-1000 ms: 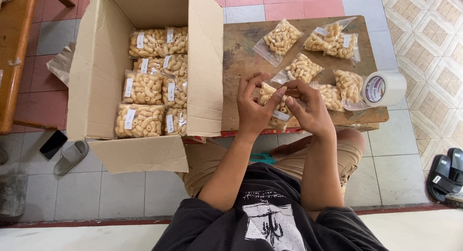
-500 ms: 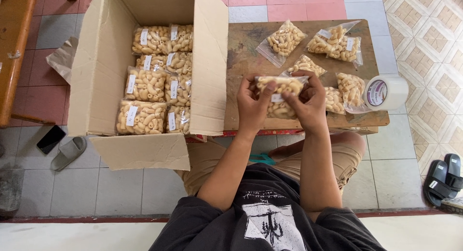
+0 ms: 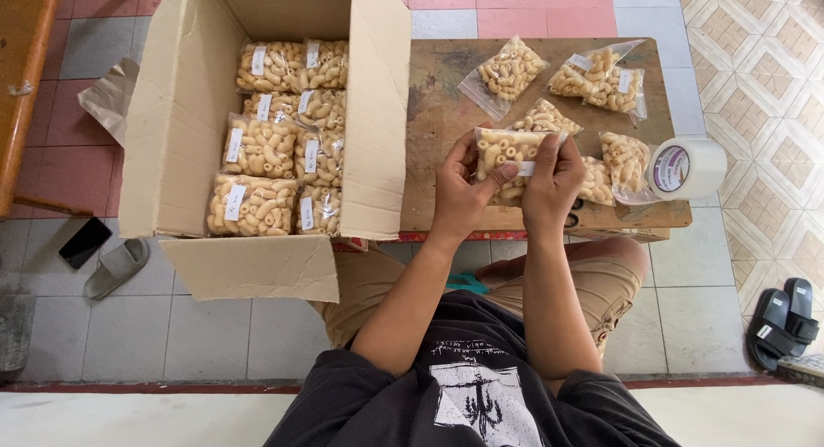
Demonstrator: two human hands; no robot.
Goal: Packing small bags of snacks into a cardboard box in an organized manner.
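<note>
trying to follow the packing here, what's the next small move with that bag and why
Probably carry the bag left into the box. Both the left hand and right hand hold it above the table, a white label sits on its front, and the box holds rows of similar labelled bags.

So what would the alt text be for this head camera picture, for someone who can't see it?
Seen from above, a seated person's left hand and right hand hold a clear snack bag over a wooden table, beside an open cardboard box packed with similar bags.
</note>
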